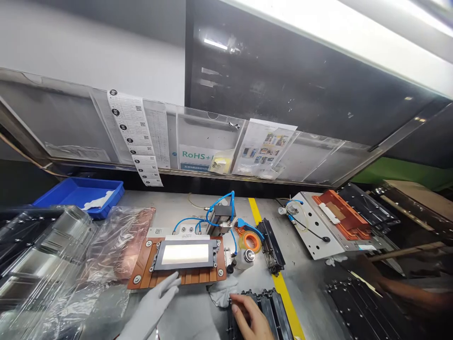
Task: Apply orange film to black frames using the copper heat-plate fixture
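The counter (311, 283) was grey, split by a yellow stripe (283, 283) running front to back. Above its far edge hung a clear rack (198, 137) of papers. Clear wrap and stacked trays (42, 255) crowded the left side, with a blue bin (79, 193) behind them. Right of the stripe lay a white plate (318, 226) carrying an orange block (341, 215), and near it another person's arm (406, 290) reached in over dark frames.

In the middle sat the brown fixture (177, 269), a lit pale panel (185, 254) set in its dark frame, with blue hoses (219, 208) behind and a tape roll (249, 242) and small bottle (248, 259) just to its right.

The left hand (155, 304), gloved in white, lay open with fingers spread, fingertips touching the fixture's near edge and grasping nothing. The right hand (247, 316), bare, rested flat on the stack of black frames (262, 311) at the near edge, just left of the stripe, fingers curled over the top frame but not clenched. A cloth (221, 290) lay between the stack and the fixture.

To do it well, I judged, the top frame should be lifted by its edges alone, kept level, while the gloved hand steadied the fixture without touching the lit panel.
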The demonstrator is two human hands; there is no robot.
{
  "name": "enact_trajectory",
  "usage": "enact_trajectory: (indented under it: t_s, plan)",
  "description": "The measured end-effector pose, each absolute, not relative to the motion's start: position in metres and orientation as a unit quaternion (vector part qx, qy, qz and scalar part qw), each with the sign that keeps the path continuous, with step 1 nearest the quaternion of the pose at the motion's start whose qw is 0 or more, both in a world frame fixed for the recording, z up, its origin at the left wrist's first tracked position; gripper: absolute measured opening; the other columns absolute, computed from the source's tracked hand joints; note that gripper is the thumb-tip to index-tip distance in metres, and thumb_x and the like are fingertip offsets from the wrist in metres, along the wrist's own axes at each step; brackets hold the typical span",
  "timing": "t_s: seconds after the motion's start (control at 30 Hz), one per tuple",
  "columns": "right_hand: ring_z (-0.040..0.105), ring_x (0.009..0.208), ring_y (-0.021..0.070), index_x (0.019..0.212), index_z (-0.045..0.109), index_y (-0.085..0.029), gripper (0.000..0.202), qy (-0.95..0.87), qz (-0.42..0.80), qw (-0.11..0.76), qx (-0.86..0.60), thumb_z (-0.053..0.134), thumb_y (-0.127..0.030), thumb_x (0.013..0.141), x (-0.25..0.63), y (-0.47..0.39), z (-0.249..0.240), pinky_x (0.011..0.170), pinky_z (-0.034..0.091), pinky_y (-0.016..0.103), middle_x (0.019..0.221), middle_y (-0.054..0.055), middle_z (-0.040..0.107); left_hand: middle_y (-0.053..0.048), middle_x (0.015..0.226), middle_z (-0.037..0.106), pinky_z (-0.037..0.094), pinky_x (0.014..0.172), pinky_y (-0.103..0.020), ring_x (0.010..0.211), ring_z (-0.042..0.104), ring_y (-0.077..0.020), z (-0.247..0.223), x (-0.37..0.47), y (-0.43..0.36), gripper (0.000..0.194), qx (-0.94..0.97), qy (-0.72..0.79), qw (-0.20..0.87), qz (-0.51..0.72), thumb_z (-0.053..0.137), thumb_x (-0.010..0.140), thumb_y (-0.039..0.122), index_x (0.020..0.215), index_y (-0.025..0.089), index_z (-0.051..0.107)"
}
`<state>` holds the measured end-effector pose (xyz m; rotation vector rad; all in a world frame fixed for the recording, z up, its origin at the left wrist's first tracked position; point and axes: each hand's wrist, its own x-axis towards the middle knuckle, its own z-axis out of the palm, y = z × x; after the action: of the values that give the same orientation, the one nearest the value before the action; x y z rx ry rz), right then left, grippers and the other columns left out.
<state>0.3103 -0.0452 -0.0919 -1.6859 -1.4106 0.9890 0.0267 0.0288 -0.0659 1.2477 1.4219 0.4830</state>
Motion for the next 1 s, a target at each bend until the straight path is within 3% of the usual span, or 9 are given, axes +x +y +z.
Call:
enact_trajectory:
  t_s: [0.13,0.27,0.37,0.5,0.63,0.7,0.8,0.93,1.0]
  plan:
    - [0.072,0.097,0.0205,0.134,0.06,-0.024,0.044,-0.625,0.329,0.249,-0.662,0.048,-0.026,0.092,0.306,-0.01,-0.077,0.085,0.059,0.032,0.131,0.012,0.062,-0.013,0.14,0.064,0.025,0.123,-0.051,0.134,0.054,-0.0329,-0.06,0.027,0.05,0.056,0.689,0.591,0.379,0.179,0.036,0.09,0.04,0.128,0.014,0.068]
    - [0.067,0.113,0.0248,0.137,0.055,-0.022,0.048,-0.646,0.276,0.193,-0.685,0.048,-0.02,0.09,0.295,0.017,-0.07,0.091,0.058,0.036,0.14,0.014,0.054,-0.008,0.156,0.046,0.017,0.124,-0.056,0.148,0.033,-0.0357,-0.058,0.046,0.064,0.057,0.785,0.546,0.263,0.128,0.045,0.091,0.04,0.144,0.019,0.053]
    - [0.063,0.122,0.0296,0.135,0.057,-0.022,0.045,-0.657,0.258,0.177,-0.686,0.049,-0.019,0.091,0.295,0.03,-0.067,0.096,0.055,0.041,0.144,0.014,0.052,-0.01,0.159,0.041,0.019,0.123,-0.059,0.149,0.031,-0.0383,-0.069,0.054,0.067,0.059,0.802,0.55,0.211,0.103,0.044,0.093,0.039,0.148,0.018,0.046]
    - [0.07,0.105,0.0307,0.125,0.065,-0.024,0.039,-0.663,0.244,0.156,-0.691,0.053,-0.015,0.088,0.305,0.037,-0.065,0.089,0.055,0.041,0.132,0.011,0.063,-0.012,0.158,0.043,0.022,0.122,-0.059,0.148,0.033,-0.0393,-0.076,0.053,0.068,0.061,0.808,0.553,0.177,0.097,0.045,0.093,0.045,0.147,0.018,0.048]
    - [0.073,0.092,0.0283,0.111,0.071,-0.022,0.029,-0.645,0.255,0.174,-0.699,0.052,-0.019,0.089,0.311,0.036,-0.065,0.083,0.055,0.038,0.115,0.011,0.07,-0.021,0.159,0.038,0.014,0.122,-0.061,0.15,0.025,-0.0441,-0.066,0.03,0.071,0.068,0.772,0.608,0.129,0.13,0.038,0.093,0.045,0.146,0.003,0.047]
    - [0.072,0.097,0.0285,0.117,0.07,-0.022,0.032,-0.63,0.275,0.204,-0.697,0.052,-0.024,0.09,0.307,0.037,-0.068,0.085,0.054,0.039,0.118,0.012,0.068,-0.025,0.158,0.038,0.017,0.122,-0.058,0.149,0.026,-0.043,-0.06,0.011,0.073,0.073,0.711,0.665,0.158,0.168,0.033,0.092,0.045,0.147,-0.002,0.043]
    - [0.069,0.105,0.0284,0.121,0.069,-0.02,0.036,-0.593,0.327,0.257,-0.689,0.052,-0.033,0.091,0.292,0.047,-0.077,0.089,0.055,0.038,0.115,0.013,0.069,-0.029,0.144,0.053,0.036,0.112,-0.058,0.135,0.048,-0.0416,-0.055,-0.016,0.079,0.079,0.622,0.712,0.272,0.179,0.029,0.091,0.053,0.148,-0.002,0.038]
    - [0.072,0.067,0.0235,0.118,0.07,-0.016,0.047,-0.508,0.429,0.311,-0.679,0.053,-0.05,0.092,0.264,0.068,-0.095,0.058,0.059,0.034,0.088,0.008,0.074,-0.018,0.113,0.073,0.045,0.108,-0.043,0.119,0.064,-0.0323,-0.058,-0.024,0.091,0.059,0.597,0.682,0.383,0.176,0.035,0.089,0.049,0.123,0.009,0.062]
    - [0.07,0.059,0.0217,0.117,0.07,-0.016,0.054,-0.464,0.466,0.341,-0.672,0.052,-0.06,0.09,0.255,0.071,-0.102,0.053,0.058,0.033,0.082,0.006,0.074,-0.014,0.105,0.074,0.057,0.087,-0.039,0.1,0.072,-0.0293,-0.06,-0.017,0.092,0.052,0.569,0.677,0.431,0.179,0.035,0.089,0.05,0.117,0.014,0.061]
